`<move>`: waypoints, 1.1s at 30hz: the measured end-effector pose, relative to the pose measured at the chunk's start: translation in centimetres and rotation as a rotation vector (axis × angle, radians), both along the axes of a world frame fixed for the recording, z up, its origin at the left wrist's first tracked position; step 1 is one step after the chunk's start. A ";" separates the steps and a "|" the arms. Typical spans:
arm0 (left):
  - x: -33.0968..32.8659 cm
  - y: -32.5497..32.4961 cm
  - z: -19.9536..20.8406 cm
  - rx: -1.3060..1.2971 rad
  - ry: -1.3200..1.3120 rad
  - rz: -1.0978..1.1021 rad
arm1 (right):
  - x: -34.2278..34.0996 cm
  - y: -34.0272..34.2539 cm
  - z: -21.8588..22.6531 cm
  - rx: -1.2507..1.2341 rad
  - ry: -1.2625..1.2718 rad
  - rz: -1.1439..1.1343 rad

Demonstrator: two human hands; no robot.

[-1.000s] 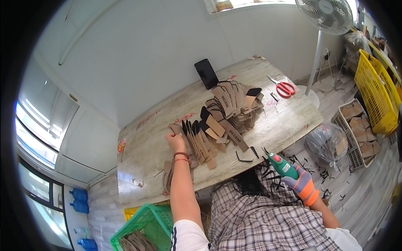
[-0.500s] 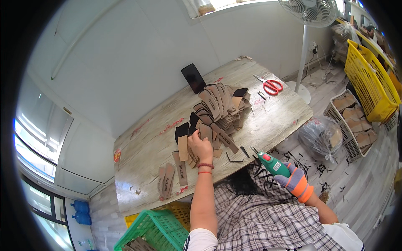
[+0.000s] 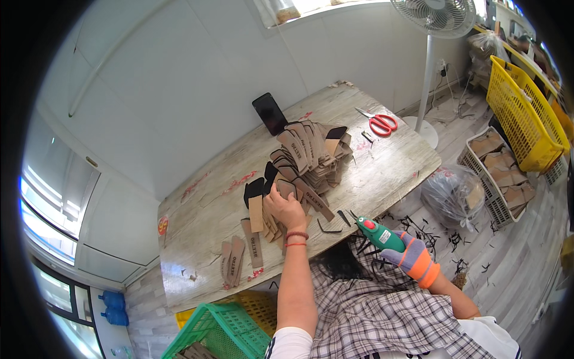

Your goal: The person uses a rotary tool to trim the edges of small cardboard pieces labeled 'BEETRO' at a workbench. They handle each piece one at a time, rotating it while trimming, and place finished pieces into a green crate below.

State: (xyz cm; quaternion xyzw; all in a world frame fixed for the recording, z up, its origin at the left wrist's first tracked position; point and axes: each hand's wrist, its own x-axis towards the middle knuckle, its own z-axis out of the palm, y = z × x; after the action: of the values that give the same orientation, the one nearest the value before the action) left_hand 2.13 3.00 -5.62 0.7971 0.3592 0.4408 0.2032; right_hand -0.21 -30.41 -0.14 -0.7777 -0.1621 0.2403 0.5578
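Observation:
My left hand (image 3: 286, 209) is at the near side of a heap of flat brown strips (image 3: 306, 152), some edged in black. Its fingers close around a brown strip (image 3: 286, 189), whose lower part the hand hides. In a grey and orange glove, my right hand (image 3: 412, 258) grips green handheld electric scissors (image 3: 380, 235) with a red button. Their thin tips point towards the table's near edge, beside a narrow black offcut (image 3: 343, 218). To the left of my left wrist lie a separate strip (image 3: 252, 242) and a small group of strips (image 3: 233, 261).
A phone (image 3: 270, 113) leans at the wall, and red-handled scissors (image 3: 382, 124) lie on the table (image 3: 203, 209). A green basket (image 3: 209, 326) stands below at left. Black scraps litter the floor near a plastic bag (image 3: 451, 194), a filled crate (image 3: 487, 179) and a fan (image 3: 426, 78).
The whole view has shifted slightly. My left hand stays at the heap with the strip, its fingers further over it. The electric scissors remain in my right hand near the table edge.

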 end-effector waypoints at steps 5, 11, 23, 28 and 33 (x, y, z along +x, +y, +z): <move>-1.2 0.4 0.5 -0.167 -0.252 -0.084 | -0.1 0.6 -0.2 0.070 -0.016 -0.012; -3.4 -6.2 7.6 -0.958 -0.903 -0.499 | 0.0 1.8 1.1 0.090 0.018 -0.049; -3.3 -12.6 6.6 -1.228 -0.800 -0.593 | -0.3 0.8 3.2 0.159 0.024 -0.087; -3.3 -13.1 6.1 -1.238 -0.765 -0.633 | -0.1 0.4 3.0 0.122 0.068 -0.098; -3.7 -13.8 6.2 -1.252 -0.705 -0.689 | 0.1 0.4 3.2 0.194 0.148 -0.101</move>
State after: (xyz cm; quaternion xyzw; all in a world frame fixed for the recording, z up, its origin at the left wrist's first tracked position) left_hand -1.59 -10.75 0.53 0.4146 0.1881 0.2957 0.8398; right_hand -0.07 -30.00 3.03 -0.7072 -0.1036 0.2519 0.6524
